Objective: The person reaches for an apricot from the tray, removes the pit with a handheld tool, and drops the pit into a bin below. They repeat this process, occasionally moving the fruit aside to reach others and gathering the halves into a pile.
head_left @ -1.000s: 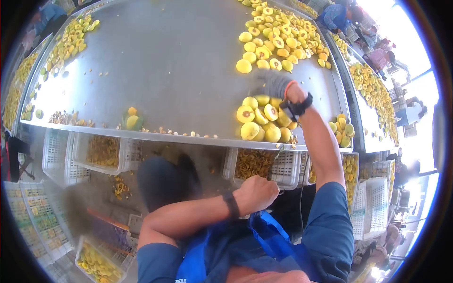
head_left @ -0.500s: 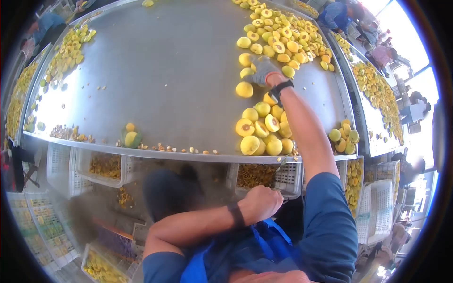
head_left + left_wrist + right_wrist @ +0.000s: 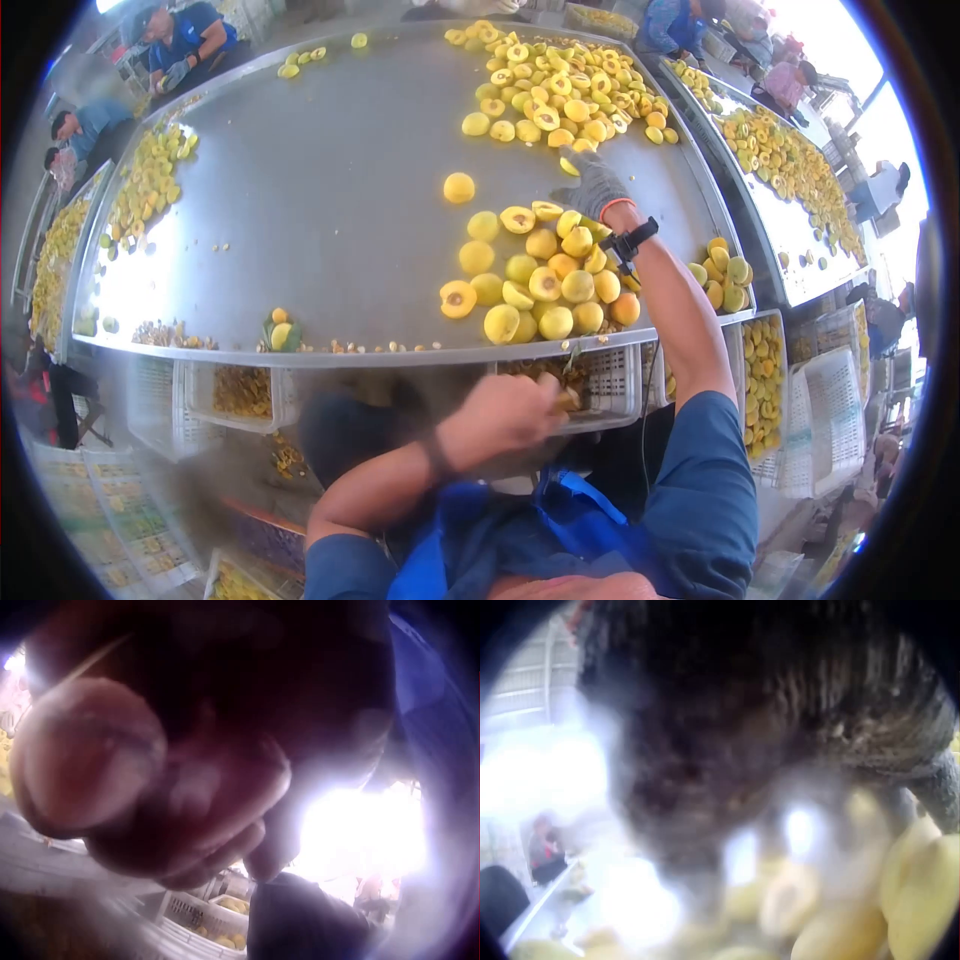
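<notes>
My gloved right hand (image 3: 600,185) is low over the metal table (image 3: 350,200), behind a near heap of yellow peaches (image 3: 545,285), whole and halved. Its thumb and fingers are spread, with one peach half (image 3: 568,166) at the fingertips. In the right wrist view, the grey glove (image 3: 780,712) fills the top, with blurred peach halves (image 3: 922,892) underneath. Close to my chest, my bare left hand (image 3: 510,410) has its fingers curled. Against its thumb (image 3: 90,757) shows a thin pale strip (image 3: 96,657), the rest of it hidden by the hand.
A larger heap of halved peaches (image 3: 560,90) lies at the far right. Small groups rest by the right corner (image 3: 722,275) and left edge (image 3: 150,185). Pits (image 3: 365,348) line the near edge. White crates (image 3: 612,385) stand below, and other people (image 3: 190,45) work around.
My right hand has come back from the far heap, and the near heap has grown and spread left. The left hand has moved slightly left. The head view has shifted.
</notes>
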Tool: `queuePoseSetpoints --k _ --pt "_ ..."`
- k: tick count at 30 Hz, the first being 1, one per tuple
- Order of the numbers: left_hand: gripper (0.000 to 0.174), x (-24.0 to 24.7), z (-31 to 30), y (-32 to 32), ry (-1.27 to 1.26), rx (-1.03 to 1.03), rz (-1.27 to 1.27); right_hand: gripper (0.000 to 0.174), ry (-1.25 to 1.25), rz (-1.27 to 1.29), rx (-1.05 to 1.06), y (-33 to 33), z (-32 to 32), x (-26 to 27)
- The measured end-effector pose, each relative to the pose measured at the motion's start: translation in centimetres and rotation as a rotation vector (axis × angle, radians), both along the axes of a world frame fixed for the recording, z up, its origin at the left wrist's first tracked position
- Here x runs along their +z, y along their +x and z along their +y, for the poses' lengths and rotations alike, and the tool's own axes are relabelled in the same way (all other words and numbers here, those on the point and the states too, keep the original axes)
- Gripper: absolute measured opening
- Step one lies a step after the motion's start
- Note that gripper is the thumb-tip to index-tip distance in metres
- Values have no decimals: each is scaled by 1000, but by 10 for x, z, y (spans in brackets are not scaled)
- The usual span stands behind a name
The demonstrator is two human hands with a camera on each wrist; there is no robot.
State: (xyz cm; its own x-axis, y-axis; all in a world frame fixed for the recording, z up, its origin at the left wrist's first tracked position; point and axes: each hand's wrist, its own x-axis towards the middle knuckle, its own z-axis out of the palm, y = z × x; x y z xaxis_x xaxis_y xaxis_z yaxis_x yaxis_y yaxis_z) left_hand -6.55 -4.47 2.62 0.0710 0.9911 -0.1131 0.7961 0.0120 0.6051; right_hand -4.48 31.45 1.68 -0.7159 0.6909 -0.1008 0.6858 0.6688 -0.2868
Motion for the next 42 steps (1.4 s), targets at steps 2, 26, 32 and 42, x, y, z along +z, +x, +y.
queuePoseSetpoints --k 2,26,32,42 --pt "33 5 13 -38 76 185 7 102 123 131 -170 6 48 -41" --pt "30 -139 541 -383 368 -1 388 91 358 138 -238 -223 355 -115" --pt "35 -117 544 -398 68 400 -34 73 -86 666 1 -179 372 -81" --pt "22 -99 449 -261 345 -446 64 114 463 94 -374 108 416 -149"
